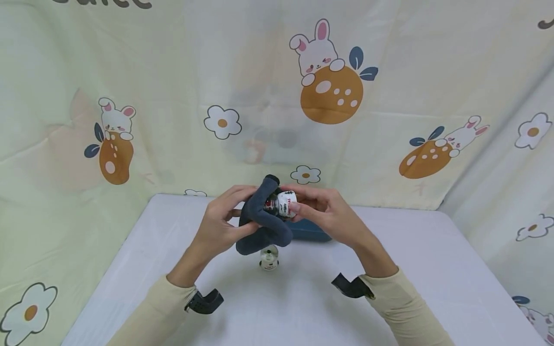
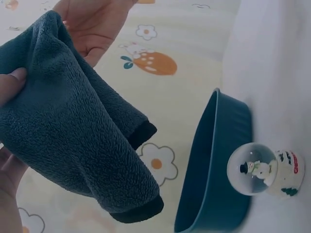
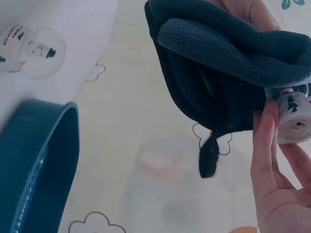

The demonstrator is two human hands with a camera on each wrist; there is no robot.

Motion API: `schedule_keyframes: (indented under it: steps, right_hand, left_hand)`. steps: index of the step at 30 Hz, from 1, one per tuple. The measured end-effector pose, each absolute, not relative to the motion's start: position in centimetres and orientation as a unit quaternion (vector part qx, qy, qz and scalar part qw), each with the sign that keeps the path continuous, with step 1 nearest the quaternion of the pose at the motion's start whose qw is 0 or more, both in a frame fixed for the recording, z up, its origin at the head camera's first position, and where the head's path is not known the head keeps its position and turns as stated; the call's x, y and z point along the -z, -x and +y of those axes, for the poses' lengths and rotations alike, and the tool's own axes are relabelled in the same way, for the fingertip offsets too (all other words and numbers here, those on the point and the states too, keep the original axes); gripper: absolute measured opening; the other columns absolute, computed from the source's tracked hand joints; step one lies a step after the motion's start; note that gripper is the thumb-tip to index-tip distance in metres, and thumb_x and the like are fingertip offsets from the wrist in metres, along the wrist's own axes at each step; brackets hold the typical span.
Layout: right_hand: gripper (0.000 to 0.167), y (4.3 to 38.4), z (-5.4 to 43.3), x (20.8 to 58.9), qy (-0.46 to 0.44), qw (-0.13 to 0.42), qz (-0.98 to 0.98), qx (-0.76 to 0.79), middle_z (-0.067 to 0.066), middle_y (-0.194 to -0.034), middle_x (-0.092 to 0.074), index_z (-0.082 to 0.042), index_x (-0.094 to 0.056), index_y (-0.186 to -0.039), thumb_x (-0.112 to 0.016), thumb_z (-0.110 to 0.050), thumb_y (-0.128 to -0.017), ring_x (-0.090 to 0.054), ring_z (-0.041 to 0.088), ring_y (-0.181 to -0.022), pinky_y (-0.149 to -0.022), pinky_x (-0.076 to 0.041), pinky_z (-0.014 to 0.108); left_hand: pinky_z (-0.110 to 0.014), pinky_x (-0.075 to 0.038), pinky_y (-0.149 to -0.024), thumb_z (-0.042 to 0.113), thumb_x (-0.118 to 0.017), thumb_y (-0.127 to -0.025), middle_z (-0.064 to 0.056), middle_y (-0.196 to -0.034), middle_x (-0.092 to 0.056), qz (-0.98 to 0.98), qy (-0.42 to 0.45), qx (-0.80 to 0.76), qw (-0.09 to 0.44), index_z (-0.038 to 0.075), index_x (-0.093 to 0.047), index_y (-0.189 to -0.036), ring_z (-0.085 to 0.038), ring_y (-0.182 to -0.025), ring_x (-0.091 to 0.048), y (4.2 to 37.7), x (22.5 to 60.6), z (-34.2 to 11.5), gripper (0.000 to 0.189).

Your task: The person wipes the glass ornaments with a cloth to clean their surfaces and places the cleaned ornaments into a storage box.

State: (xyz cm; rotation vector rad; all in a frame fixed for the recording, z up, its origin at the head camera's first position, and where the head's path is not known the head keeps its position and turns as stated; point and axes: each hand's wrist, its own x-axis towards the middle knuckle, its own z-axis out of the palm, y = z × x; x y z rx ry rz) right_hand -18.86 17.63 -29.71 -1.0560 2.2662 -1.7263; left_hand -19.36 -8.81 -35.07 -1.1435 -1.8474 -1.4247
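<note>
A dark blue-grey fleecy towel [image 1: 255,206] with black edging is held up by my left hand [image 1: 216,223], whose thumb lies over the fabric. Folds of it hang down in the left wrist view. Tucked against the towel is a snow globe [image 1: 287,204], its white printed base facing right. My right hand [image 1: 333,211] grips that base between thumb and fingers. In the right wrist view, cloth covers most of the glass ball above the base [image 3: 294,121]. A second snow globe [image 2: 262,170], with a snowman inside, stands upright on the table below the hands.
Behind the standing globe sits a deep teal basin [image 2: 228,160], partly hidden by the hands in the head view. The white table [image 1: 173,240] ends at a printed cloth backdrop [image 1: 259,72] with rabbits and flowers.
</note>
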Motion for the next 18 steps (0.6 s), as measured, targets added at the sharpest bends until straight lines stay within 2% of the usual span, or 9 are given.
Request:
schedule_keyframes:
  steps: [3, 9, 18]
  right_hand:
    - [0.043, 18.9, 17.7, 29.9, 0.344, 0.054, 0.742, 0.573, 0.013, -0.131, -0.065, -0.01, -0.058, -0.143, -0.064, -0.011, -0.101, -0.072, 0.029, -0.098, -0.088, -0.061, 0.037]
    - [0.045, 18.7, 17.6, 30.4, 0.362, 0.037, 0.73, 0.579, 0.013, -0.125, -0.066, -0.011, -0.059, -0.143, -0.066, -0.007, -0.099, -0.07, 0.029, -0.102, -0.09, -0.06, 0.033]
    - [0.05, 19.0, 17.2, 31.0, 0.408, -0.047, 0.731, 0.545, 0.011, -0.126, -0.065, -0.003, -0.063, -0.136, -0.074, 0.006, -0.088, -0.069, 0.025, -0.098, -0.09, -0.059, 0.032]
  left_hand:
    - [-0.03, -0.063, -0.075, -0.015, -0.083, -0.073, -0.019, -0.124, -0.065, -0.684, 0.417, 0.543, 0.252, -0.004, -0.061, -0.131, -0.019, -0.11, -0.065, 19.3, 35.2, -8.7, 0.063]
    - [-0.034, -0.063, -0.075, -0.014, -0.083, -0.074, -0.018, -0.124, -0.065, -0.677, 0.401, 0.575, 0.224, -0.003, -0.061, -0.132, -0.021, -0.109, -0.066, 19.0, 35.2, -8.5, 0.062]
    - [-0.036, -0.063, -0.077, -0.009, -0.083, -0.078, -0.012, -0.125, -0.066, -0.689, 0.38, 0.586, 0.194, 0.002, -0.061, -0.136, -0.023, -0.108, -0.068, 19.0, 35.0, -8.8, 0.063]
